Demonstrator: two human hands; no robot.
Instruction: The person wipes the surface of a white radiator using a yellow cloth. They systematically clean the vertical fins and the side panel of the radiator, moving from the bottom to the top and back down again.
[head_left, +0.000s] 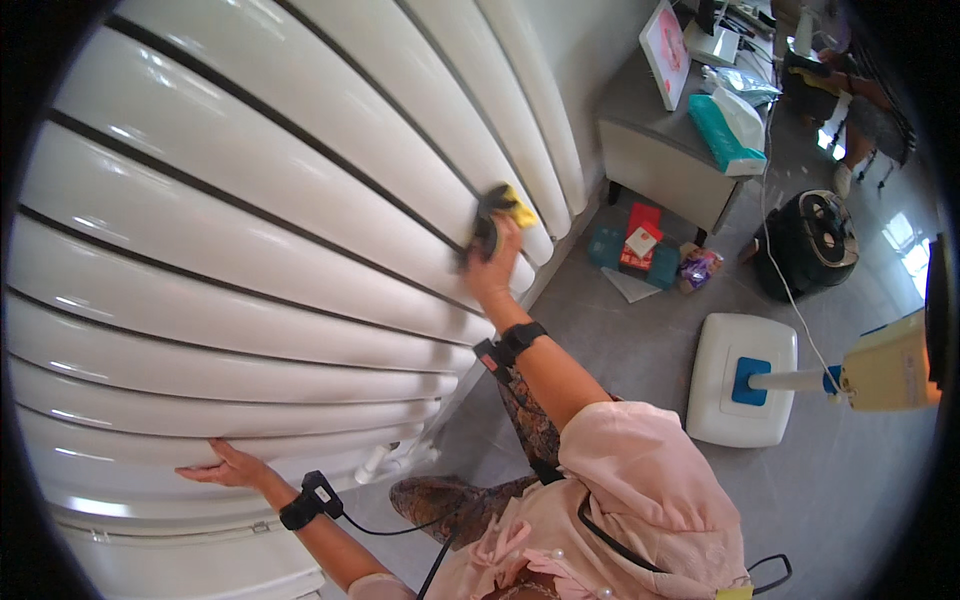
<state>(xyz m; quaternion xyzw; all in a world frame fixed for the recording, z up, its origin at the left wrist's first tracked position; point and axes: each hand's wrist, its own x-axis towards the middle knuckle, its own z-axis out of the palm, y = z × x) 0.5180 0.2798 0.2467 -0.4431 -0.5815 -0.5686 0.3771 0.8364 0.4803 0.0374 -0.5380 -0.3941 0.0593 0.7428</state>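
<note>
Broad, glossy white vertical tubes of a radiator (300, 225) fill the left half of the head view, with dark gaps between them. My right hand (493, 274) grips a black and yellow cloth-like item (523, 212) against the tubes near their lower ends. Motion blur hides the item's exact form. My left hand (238, 469) touches the tube nearest the white pipe valve (371, 463), its fingers apart and nothing held. A black strap with a small box sits on each wrist.
A grey cabinet (667, 169) bears a teal tissue pack (712, 135) and a picture panel (666, 52). Red packets (639, 236), a dark green appliance (806, 244) and a stand's white base (709, 420) are on the floor. A cord (787, 289) hangs nearby. Another person (874, 109) is at upper right.
</note>
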